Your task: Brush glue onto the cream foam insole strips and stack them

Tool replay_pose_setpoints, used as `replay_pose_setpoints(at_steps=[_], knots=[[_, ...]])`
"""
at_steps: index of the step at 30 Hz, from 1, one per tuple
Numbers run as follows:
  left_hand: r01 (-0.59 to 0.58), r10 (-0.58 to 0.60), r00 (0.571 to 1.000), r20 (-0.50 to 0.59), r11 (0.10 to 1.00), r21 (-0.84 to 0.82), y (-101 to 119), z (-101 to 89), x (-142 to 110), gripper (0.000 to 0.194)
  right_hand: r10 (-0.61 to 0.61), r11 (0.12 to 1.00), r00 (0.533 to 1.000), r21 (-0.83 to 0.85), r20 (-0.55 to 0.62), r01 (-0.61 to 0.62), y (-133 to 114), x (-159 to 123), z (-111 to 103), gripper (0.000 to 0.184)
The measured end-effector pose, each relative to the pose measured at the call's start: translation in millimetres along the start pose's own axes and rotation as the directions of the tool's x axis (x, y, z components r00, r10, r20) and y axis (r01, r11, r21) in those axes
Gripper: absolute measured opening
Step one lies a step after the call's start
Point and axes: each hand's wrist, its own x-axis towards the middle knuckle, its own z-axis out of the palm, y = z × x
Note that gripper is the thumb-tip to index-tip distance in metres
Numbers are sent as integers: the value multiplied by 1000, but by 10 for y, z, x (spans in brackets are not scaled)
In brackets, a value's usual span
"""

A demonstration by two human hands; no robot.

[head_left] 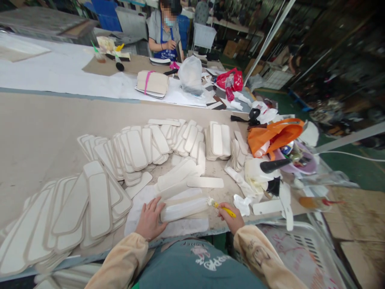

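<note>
Lower centre: long panel [184, 208], white, glossy; left hand [151, 219] spread at one end, right hand [233, 220] closed round yellow-handled brush [229, 211].

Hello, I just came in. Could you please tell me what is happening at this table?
The right hand holds a yellow brush, its bristles at the end of a white strip. The left hand presses flat at the strip's other end. Pale rounded pieces lie around in overlapping piles. Across the table, a person in a blue apron handles a dark item.
</note>
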Motion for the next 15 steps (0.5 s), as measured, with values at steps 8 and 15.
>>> replay_pose_setpoints(at_steps=[8,15], knots=[[-21,21,1000,0,999,28,10,-6,9,56,-105,987,960,146,258,68,-252,-15,657,17],[-23,23,1000,3,999,41,-14,13,18,55,34,989,996,141,85,-46,-109,20,432,22]])
